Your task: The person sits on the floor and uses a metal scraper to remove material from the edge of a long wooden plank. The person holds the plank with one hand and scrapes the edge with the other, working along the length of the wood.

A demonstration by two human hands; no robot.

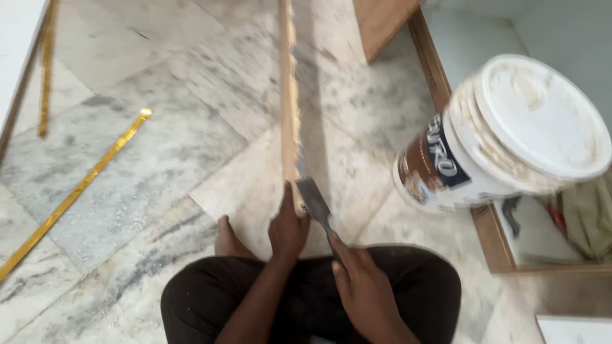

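I sit cross-legged on a marble floor. A long thin wooden strip (289, 95) stands on edge and runs away from me up the middle of the view. My left hand (288, 228) grips its near end. My right hand (366, 286) holds a chisel (315, 202) by the handle, its flat grey blade resting against the strip's right side just beyond my left hand. The frame is blurred by motion.
A white lidded plastic bucket (510, 134) stands at the right beside a wooden frame (440, 76). Two gold-coloured metal strips (76, 191) lie on the floor at the left. A wooden board (382, 22) lies at the top. My bare foot (226, 237) shows near my knees.
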